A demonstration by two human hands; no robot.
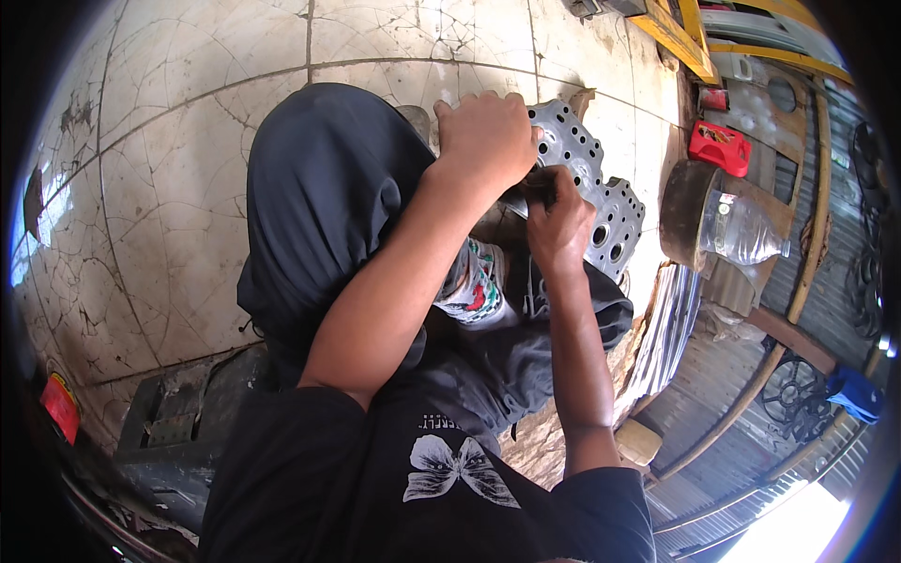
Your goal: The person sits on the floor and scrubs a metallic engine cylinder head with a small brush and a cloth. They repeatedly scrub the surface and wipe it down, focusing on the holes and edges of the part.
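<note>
I sit on the floor before a grey metal engine cylinder head (pixel 610 202) with bolt holes and larger round openings. My left hand (pixel 483 136) lies over its left end, fingers curled; what they grip there is hidden. My right hand (pixel 558 220) is just below and right of it, thumb and index finger closed at a small dark part on the head that I cannot make out. My bent left knee in black trousers (pixel 319 178) is beside my left forearm. A patterned sock (pixel 469 286) shows between my forearms.
Cracked tiles (pixel 197 141) surround me. At right are yellow bars (pixel 676 33), a red jug (pixel 718 148), a cylindrical drum (pixel 685 206), a clear plastic bottle (pixel 746 230), corrugated sheets (pixel 704 413) and a blue cloth (pixel 854 394). A dark case (pixel 178 441) lies lower left.
</note>
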